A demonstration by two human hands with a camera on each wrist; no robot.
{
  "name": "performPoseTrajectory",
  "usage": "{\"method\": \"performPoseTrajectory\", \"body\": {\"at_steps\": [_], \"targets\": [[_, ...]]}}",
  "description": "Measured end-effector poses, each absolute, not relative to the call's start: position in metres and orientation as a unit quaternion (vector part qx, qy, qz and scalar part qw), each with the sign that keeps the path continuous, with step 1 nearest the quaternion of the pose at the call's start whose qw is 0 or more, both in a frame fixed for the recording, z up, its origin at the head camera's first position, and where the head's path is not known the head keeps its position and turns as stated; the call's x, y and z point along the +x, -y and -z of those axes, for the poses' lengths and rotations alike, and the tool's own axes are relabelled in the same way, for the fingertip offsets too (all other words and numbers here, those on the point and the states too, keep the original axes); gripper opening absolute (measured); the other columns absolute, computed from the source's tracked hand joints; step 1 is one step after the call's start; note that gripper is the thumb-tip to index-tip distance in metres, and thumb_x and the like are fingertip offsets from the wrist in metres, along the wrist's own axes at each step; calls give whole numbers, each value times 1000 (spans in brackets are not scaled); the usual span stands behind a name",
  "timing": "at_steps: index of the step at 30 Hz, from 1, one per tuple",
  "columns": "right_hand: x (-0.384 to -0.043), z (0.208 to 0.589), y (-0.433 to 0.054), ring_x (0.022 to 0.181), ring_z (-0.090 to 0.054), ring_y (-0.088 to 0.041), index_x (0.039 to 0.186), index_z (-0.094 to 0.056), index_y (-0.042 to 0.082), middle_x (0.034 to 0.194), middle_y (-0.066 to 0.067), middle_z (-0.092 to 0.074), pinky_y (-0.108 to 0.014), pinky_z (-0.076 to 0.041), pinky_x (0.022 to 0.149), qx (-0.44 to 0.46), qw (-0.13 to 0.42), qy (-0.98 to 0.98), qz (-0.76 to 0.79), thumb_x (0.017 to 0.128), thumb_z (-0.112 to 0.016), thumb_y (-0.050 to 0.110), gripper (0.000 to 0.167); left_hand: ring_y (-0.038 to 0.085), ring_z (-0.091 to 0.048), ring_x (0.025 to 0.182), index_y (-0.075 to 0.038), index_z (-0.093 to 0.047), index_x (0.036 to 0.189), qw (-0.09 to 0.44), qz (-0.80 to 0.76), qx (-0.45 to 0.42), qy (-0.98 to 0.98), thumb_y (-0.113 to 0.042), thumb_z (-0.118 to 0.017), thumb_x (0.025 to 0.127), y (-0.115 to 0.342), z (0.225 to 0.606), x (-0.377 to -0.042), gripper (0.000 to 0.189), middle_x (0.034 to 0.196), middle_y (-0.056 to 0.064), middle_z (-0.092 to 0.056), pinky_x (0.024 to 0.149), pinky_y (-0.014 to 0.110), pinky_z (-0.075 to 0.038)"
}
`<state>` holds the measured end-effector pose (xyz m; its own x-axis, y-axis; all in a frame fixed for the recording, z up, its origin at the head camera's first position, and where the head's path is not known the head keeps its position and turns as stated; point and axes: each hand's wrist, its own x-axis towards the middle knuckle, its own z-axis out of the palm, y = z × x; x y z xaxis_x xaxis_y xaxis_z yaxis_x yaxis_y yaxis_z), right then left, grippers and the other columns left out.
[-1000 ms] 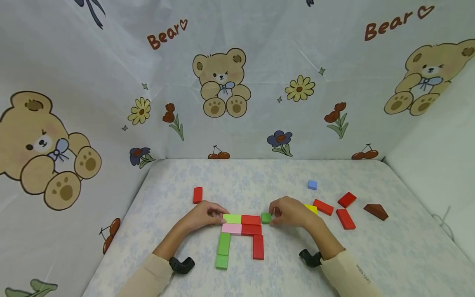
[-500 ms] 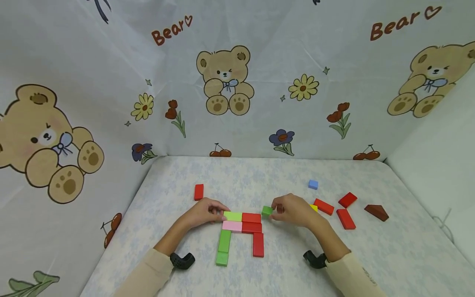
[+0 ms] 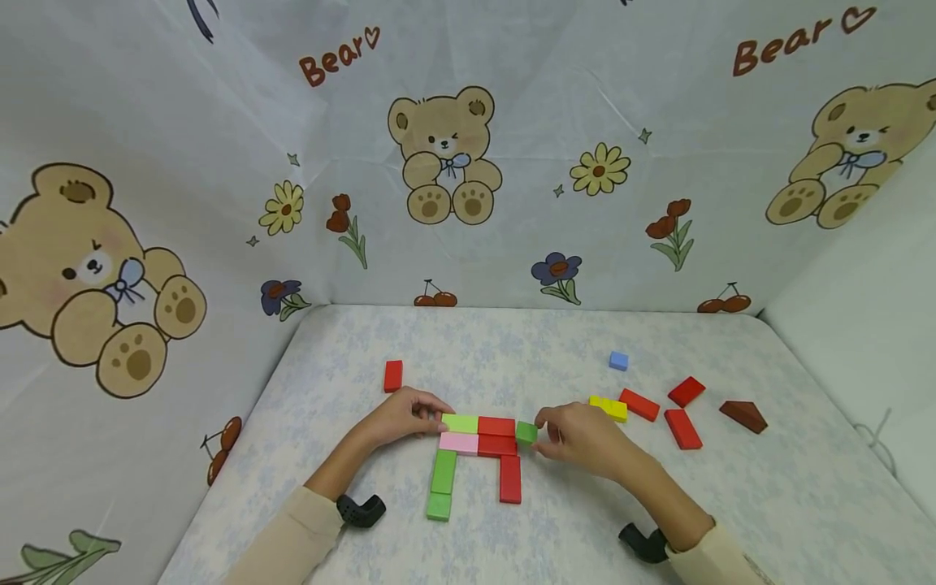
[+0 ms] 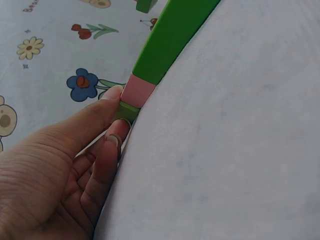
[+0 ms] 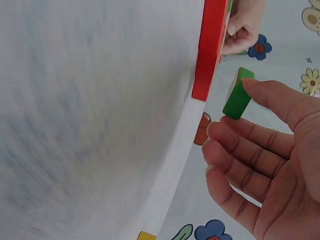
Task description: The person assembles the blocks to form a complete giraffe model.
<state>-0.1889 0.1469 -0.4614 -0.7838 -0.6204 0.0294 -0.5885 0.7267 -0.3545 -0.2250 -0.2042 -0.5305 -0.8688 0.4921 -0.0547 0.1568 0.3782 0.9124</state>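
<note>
You wear cream-beige long sleeves, the left sleeve (image 3: 292, 532) nearer the tabletop's (image 3: 504, 337) left edge and the right sleeve (image 3: 712, 561) on the side toward its right edge. Beside each of your cuffs sits a black, bent, elbow-shaped fitting, the left fitting (image 3: 361, 512) smooth-edged and rounded at its end, the right fitting (image 3: 643, 543) equally dark.

Left hand (image 3: 405, 416) pinches lime block (image 3: 462, 423); right hand (image 3: 582, 439), green cube (image 3: 526, 433).
</note>
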Motion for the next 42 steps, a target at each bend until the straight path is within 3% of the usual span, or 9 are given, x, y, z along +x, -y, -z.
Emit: {"method": "performPoseTrajectory", "body": {"at_steps": [14, 25, 42], "targets": [[-142, 462, -143, 57, -43, -1, 101, -73, 17, 69, 17, -51, -20, -41, 55, -365, 83, -911, 171, 85, -82, 35, 25, 14, -56, 60, -20, -79, 111, 159, -518, 214, -813, -23, -84, 86, 207, 533, -227, 25, 85, 2, -69, 58, 26, -49], [-128, 462, -138, 61, -47, 1, 106, -75, 21, 70, 20, -53, -19, -42, 58, -390, 155, -890, 178, 87, -81, 35, 24, 14, -55, 60, -20, -79, 110, 158, -524, 209, -811, -24, -84, 86, 206, 534, -226, 25, 86, 2, -69, 57, 26, -49], [-124, 468, -129, 55, -41, -1, 97, -75, 22, 62, 17, -46, -20, -36, 54, -393, 144, -901, 118, 82, -84, 44, 28, 13, -55, 60, -20, -79, 110, 154, -517, 214, -815, -20, -83, 86, 205, 534, -226, 24, 85, 2, -69, 58, 26, -49]]}}
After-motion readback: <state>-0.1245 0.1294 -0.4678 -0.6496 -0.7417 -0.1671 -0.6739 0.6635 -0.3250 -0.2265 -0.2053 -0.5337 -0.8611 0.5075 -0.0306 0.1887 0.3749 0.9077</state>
